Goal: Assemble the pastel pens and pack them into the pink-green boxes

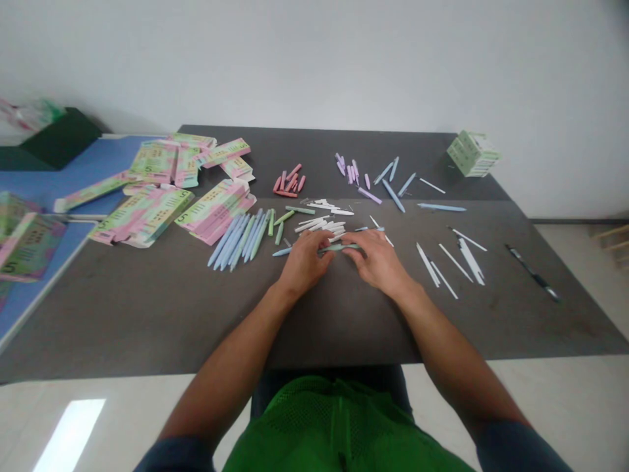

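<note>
A pale green pen [339,248] lies level between my two hands, just above the dark tabletop. My left hand [305,259] pinches its left end, and my right hand [377,254] pinches the right end. Beyond my fingers are several white pen parts [322,224] in a loose pile. A row of blue and green pen barrels [240,239] rests left of my left hand, with short green pieces [280,233] beside it. To the right of my right hand lie thin white refills [445,280] and white pieces [470,261].
Pink-and-green flat boxes [213,210] are heaped on the left. Farther back lie red pieces [291,183], purple pieces [352,172] and blue pieces [393,195]. A green-white box [472,154] stands at the back right. A black pen [533,272] lies near the right edge.
</note>
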The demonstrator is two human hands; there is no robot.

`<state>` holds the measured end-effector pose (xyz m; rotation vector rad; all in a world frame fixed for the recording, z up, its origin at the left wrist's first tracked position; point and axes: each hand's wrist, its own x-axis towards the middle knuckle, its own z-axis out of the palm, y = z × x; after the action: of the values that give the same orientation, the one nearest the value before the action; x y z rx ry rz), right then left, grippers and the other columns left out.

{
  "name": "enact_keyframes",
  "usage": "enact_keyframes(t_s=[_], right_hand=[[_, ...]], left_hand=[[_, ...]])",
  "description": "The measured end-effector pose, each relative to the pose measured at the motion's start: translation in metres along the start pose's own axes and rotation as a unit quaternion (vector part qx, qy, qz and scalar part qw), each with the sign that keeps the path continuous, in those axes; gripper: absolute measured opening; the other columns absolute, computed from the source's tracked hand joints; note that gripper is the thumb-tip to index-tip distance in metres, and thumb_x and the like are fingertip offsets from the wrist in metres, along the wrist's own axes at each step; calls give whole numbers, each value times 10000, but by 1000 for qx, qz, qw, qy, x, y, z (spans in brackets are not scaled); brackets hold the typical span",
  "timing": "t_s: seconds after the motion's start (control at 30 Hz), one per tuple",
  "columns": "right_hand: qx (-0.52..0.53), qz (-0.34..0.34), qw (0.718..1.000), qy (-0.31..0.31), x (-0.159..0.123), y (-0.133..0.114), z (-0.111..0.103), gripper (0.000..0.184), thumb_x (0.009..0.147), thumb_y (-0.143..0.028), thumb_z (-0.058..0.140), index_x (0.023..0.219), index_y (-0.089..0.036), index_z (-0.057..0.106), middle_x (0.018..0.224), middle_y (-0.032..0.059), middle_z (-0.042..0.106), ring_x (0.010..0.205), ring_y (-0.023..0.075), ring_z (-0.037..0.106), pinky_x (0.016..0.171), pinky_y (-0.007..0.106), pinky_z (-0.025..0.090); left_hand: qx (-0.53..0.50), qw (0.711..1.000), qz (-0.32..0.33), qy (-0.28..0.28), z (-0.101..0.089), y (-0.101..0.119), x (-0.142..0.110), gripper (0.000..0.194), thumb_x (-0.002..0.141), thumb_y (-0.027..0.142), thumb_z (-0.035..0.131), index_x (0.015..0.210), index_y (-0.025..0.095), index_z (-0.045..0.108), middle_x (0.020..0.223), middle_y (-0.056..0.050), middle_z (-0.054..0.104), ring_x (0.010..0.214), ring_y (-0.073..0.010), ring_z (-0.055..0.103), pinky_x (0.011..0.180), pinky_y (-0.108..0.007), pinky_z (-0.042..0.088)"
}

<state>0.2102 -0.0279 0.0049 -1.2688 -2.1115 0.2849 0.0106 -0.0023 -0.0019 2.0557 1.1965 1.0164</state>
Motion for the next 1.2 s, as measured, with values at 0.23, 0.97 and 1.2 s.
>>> enact_keyframes(t_s=[0.23, 0.97, 1.2], right_hand=[[36, 21, 999, 21, 2, -3, -6, 172, 942, -289, 639, 1109, -261, 666, 1039, 63, 760, 1016, 257, 676, 976, 413, 449], [485, 241, 839, 47, 8, -8, -11, 410, 811, -564, 749, 1043, -234, 676, 982, 53, 734, 761, 162, 677, 777, 339, 567], [510, 285, 809, 61, 8, 1, 0, 365, 710, -505, 856, 786, -211, 654, 692, -19, 625, 599, 111, 544, 594, 256, 487]], left_hand=[[-25, 1000, 14, -8, -2, -1, -1, 333, 764, 80, 660, 1066, 219, 634, 951, -32, 664, 905, -184, 622, 867, -319, 496], [-343, 924, -125, -113, 8, 7, -1, 278, 851, 323, 672, 1074, 163, 716, 780, -25, 696, 633, -125, 605, 613, -249, 494], [-551, 775, -260, -170, 10, 10, -5, 370, 753, 313, 817, 1026, 146, 632, 814, -83, 747, 686, -189, 724, 713, -348, 590]])
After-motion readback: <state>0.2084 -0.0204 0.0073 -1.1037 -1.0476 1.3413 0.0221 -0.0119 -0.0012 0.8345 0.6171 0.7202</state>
